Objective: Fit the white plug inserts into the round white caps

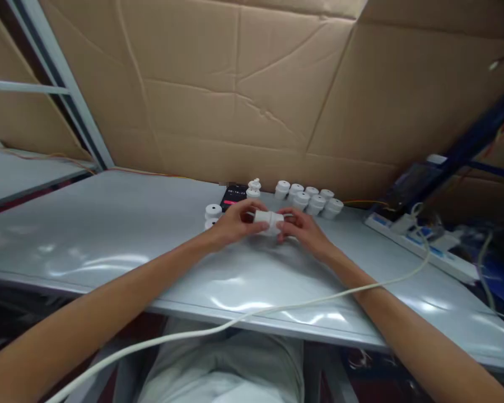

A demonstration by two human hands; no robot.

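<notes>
A white ribbed plastic cylinder (pixel 269 221) lies sideways between my hands, just above the grey tabletop. My left hand (pixel 240 220) grips its left end, thumb in front and fingers behind. On the other end, my right hand (pixel 301 226) closes thumb and fingers round the same piece. Beyond the right hand stand several similar white cylinders (pixel 315 202) in a cluster, some with a dark hole on top. Two more white pieces (pixel 213 211) sit left of my left hand. Behind it is a small white stacked part (pixel 254 188), its lower portion partly hidden.
A dark phone (pixel 234 195) with a lit screen lies behind my left hand. At the right is a white power strip (pixel 424 246) with plugs. A pale cable (pixel 319 302) runs from there across the front. Cardboard (pixel 235 89) walls the back; a metal post (pixel 67 84) rises left.
</notes>
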